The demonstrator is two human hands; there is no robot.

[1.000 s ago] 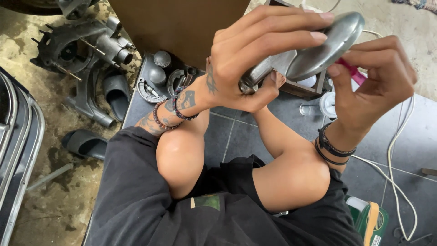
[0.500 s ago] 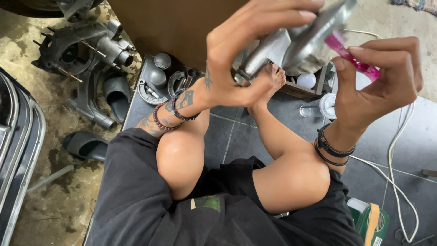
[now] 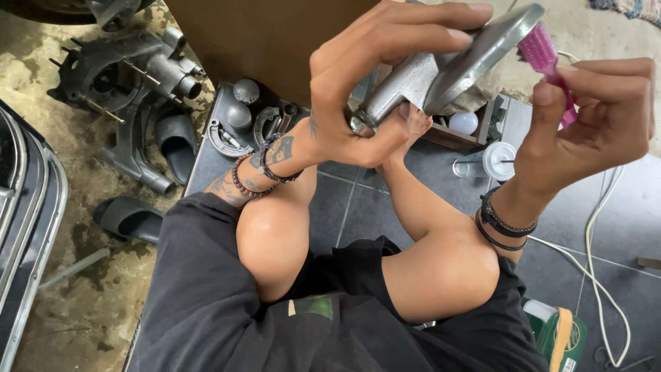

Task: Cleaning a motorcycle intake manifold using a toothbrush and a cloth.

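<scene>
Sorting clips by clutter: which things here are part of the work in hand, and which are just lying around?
In hand:
left hand gripping the grey metal part
right hand holding the pink brush against its edge

Lying about:
engine casing
dark sandals
clear lidded cup
white cable
green container

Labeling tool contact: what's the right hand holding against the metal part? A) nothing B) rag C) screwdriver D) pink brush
D: the right hand pinches a pink brush with its bristles at the rim of the grey metal part, which the left hand holds up.
</scene>
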